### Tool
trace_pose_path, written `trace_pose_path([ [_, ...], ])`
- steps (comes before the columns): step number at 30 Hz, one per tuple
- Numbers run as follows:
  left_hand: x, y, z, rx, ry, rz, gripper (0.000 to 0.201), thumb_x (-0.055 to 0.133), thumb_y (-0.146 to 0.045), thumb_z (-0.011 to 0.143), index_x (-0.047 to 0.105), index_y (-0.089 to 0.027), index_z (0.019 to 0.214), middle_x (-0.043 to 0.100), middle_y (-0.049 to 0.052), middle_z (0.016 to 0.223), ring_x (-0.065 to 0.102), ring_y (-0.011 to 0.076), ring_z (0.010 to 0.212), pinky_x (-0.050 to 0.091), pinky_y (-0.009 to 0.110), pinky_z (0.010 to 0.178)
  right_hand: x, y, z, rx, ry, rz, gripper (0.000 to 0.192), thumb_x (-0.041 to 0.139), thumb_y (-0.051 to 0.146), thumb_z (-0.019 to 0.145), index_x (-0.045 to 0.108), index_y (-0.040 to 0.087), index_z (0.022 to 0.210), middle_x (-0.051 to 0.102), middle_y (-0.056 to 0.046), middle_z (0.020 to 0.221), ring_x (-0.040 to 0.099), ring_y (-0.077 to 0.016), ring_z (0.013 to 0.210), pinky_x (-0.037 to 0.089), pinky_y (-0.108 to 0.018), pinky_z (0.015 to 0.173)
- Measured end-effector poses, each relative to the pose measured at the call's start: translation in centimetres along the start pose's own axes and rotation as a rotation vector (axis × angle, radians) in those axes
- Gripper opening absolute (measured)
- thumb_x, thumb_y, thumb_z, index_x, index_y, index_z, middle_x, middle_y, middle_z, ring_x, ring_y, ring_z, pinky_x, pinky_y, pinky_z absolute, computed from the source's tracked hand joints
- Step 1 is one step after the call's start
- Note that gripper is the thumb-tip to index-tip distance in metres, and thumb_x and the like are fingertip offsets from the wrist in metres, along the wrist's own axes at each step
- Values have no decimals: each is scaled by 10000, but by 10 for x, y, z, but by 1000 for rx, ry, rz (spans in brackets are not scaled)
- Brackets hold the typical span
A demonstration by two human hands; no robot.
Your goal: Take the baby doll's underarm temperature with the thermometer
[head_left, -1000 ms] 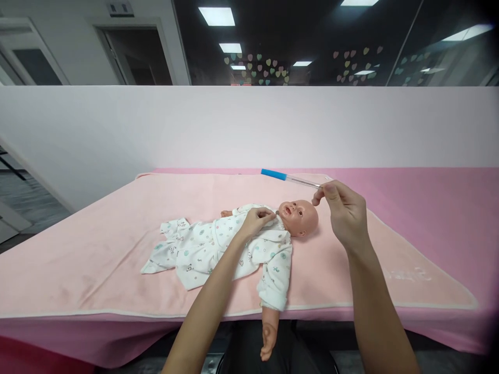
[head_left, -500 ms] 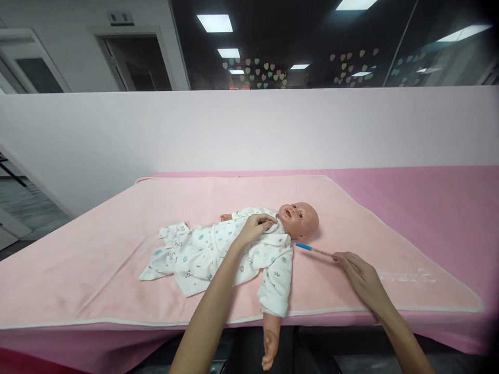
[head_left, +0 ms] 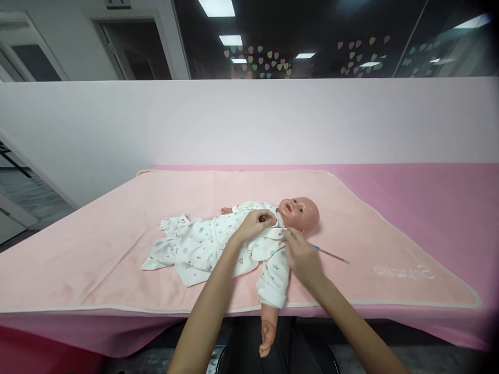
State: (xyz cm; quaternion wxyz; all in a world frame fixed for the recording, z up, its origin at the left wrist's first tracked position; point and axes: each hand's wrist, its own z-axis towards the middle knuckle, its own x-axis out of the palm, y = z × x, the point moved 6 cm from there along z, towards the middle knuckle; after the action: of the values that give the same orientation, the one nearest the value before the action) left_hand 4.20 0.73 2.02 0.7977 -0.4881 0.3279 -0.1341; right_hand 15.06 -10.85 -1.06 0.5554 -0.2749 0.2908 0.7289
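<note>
A baby doll lies on its back with its head to the right, dressed in a white printed top and matching trousers. At the chest, my left hand is curled, thumb and fingertips pinching the top's neckline. My right hand reaches the shoulder beside the neck; motion smears its fingers, and whether they touch the cloth cannot be told. Right of that hand lies a thin thermometer-like stick, its blue end partly hidden behind the hand. The doll's near arm hangs over the table's front edge.
A peach blanket with a pale border is under the doll, over a pink table cover. Behind the table stands a white partition. A dark chair shows below the front edge.
My right hand has let go of the thin stick, leaving it on the blanket, and has moved left to the doll's shoulder. My left hand stays at the neckline. The view has tilted down slightly.
</note>
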Motion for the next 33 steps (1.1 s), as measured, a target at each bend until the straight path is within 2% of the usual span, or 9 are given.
trace_pose_path([
  [2,-2,2,2,3,-15,-73,163,561,-283,745,627,-142,795,600,21,717,513,117,654,377,230,621,16,26,26,-108,-3,-10,368,322,93,841,547,195,1114,596,-86,1115,581,-198,916,459,-292,726],
  [4,-6,6,3,5,-58,-144,175,546,-293,763,600,-135,817,579,19,719,515,114,668,384,228,637,26,36,46,-129,-59,38,295,341,110,851,586,193,993,634,-69,979,593,-174,818,457,-269,692],
  [7,-9,10,5,8,-105,-193,193,542,-310,779,574,-131,842,558,17,731,511,109,684,382,219,643,29,30,57,-82,-241,181,221,375,110,843,578,182,889,627,-51,839,585,-152,776,462,-247,695],
  [11,-10,11,5,26,-112,-213,235,563,-351,780,576,-135,871,563,21,771,512,107,703,377,212,642,29,13,48,59,-458,358,156,443,136,823,539,174,940,604,-51,860,551,-127,681,471,-248,628],
  [14,-10,12,5,6,-109,-258,281,585,-381,767,580,-132,897,558,16,735,506,103,672,372,210,617,31,7,44,117,-475,454,109,481,159,814,532,182,908,576,-23,786,479,-99,558,458,-244,562],
  [16,-10,13,6,-14,-109,-281,300,607,-385,751,585,-129,906,563,17,728,512,104,670,374,210,615,30,6,44,113,-478,498,100,485,148,807,536,185,885,558,-8,743,462,-96,542,453,-244,550],
  [22,-9,12,5,-32,-95,-283,269,630,-346,734,604,-130,893,590,26,748,523,98,659,379,207,607,20,8,44,29,-564,585,178,457,84,803,534,186,927,586,-39,821,571,-138,718,483,-266,588],
  [26,-8,8,4,-32,-79,-242,268,649,-336,715,623,-122,873,609,45,774,544,115,694,398,219,636,18,8,42,42,-606,605,183,471,90,811,543,190,946,611,-53,878,596,-146,771,492,-261,585],
  [33,-9,7,4,-47,-100,-253,272,656,-355,713,624,-125,856,611,37,757,533,103,667,387,203,603,21,7,46,141,-508,612,159,476,121,826,568,189,936,621,-39,874,554,-109,667,470,-238,581],
])
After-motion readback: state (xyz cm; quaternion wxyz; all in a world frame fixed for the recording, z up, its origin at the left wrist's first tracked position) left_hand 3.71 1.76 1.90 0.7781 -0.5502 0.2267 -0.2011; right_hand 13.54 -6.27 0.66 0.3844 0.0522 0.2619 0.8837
